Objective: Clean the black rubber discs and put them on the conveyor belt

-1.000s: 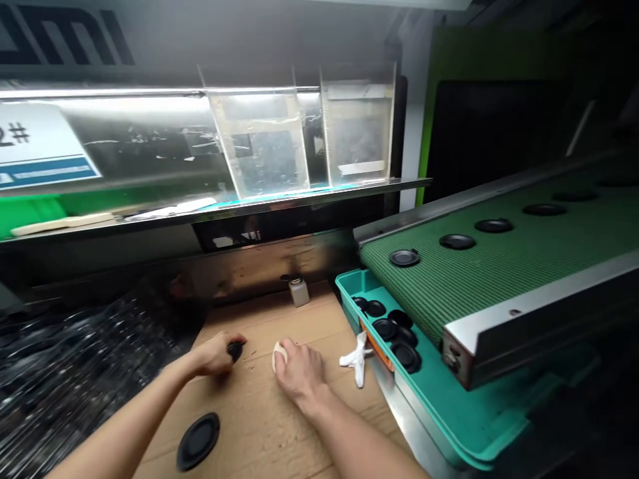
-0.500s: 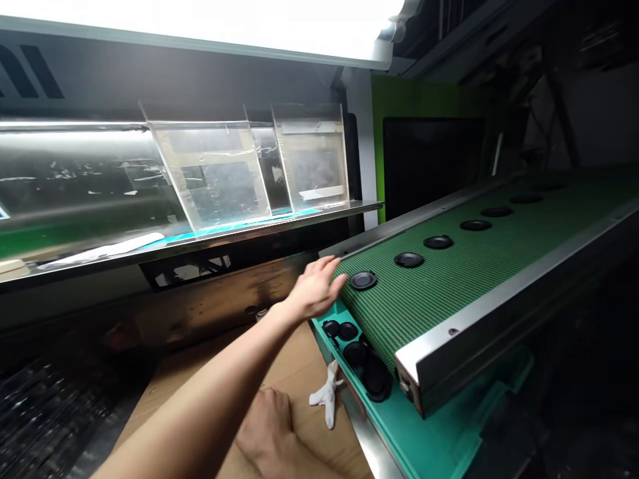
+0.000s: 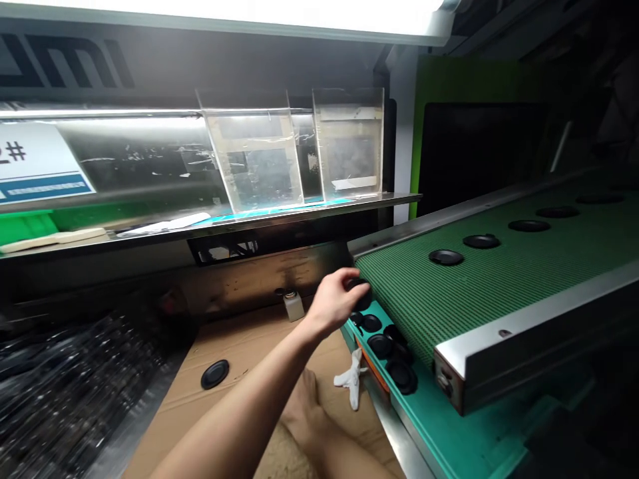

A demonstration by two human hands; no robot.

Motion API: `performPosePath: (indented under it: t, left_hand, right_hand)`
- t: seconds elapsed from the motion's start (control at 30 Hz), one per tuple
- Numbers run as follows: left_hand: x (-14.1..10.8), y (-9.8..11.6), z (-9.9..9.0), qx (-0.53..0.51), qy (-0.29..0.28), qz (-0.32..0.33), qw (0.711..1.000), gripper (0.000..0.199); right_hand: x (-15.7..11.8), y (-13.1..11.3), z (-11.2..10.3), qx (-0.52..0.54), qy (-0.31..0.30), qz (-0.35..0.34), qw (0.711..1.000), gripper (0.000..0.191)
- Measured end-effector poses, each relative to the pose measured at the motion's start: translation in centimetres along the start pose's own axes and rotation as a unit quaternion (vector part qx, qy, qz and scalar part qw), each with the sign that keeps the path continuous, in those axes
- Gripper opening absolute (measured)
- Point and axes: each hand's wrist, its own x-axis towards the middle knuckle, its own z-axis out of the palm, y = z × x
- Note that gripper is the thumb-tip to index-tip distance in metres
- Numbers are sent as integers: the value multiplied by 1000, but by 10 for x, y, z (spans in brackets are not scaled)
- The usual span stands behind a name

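whereas the left hand (image 3: pixel 333 303) reached spread-fingered toward the green belt (image 3: pixel 404 283) a moment earlier, its thumb and fingers now pinch a black disc (image 3: pixel 362 296) at the belt's 9 o'clock end, apparently picked off; the right hand (image 3: pixel 302 400), toward 7 o'clock, has its fingers hidden.

A bright white lamp (image 3: pixel 224 16) runs overhead; below it a grey panel (image 3: pixel 200 63) bears large dark letters (image 3: pixel 74 61); a metal shelf (image 3: pixel 309 211) crosses the far side, with two clear sheets (image 3: pixel 267 169) standing along it and a white and blue sign (image 3: pixel 44 159) above its left part; to the right, a green wall (image 3: pixel 422 83) borders a black panel (image 3: pixel 479 146); the far right corner lies in deep shadow.
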Motion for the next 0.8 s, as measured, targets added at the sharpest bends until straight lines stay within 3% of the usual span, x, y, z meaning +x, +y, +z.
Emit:
performPosePath:
  t: [0.07,0.13,0.2,0.3,0.47,0.6,0.73,0.8]
  left_hand:
    - [-47,-25,-40,-95,4,-91,991,35]
    - [-96,-56,-76,-236,101,-200,945,33]
    - [-137,-86,-103,-339,178,-241,892,33]
    - [-176,-118,-120,-412,229,-260,843,40]
    - [-189,-133,-129,-523,238,-241,782,45]
    - [-187,-133,-143,-618,222,-229,718,44]
    - [-188,-137,-140,-617,249,-231,710,45]
    - [-188,-138,-131,-627,235,-240,703,41]
  right_hand:
    - [1,1,5,8,24,20,999,30]
    - [2,1,10,15,47,15,999,32]
    - [1,-1,13,12,58,0,998,32]
    - [-4,-4,12,-19,72,-11,997,29]
    - [-16,-5,5,-64,61,-81,993,26]
    - [-17,-4,0,-30,26,-154,987,30]
    - [-13,-12,-2,98,123,-137,978,40]
    - [-14,-21,0,139,169,-132,967,42]
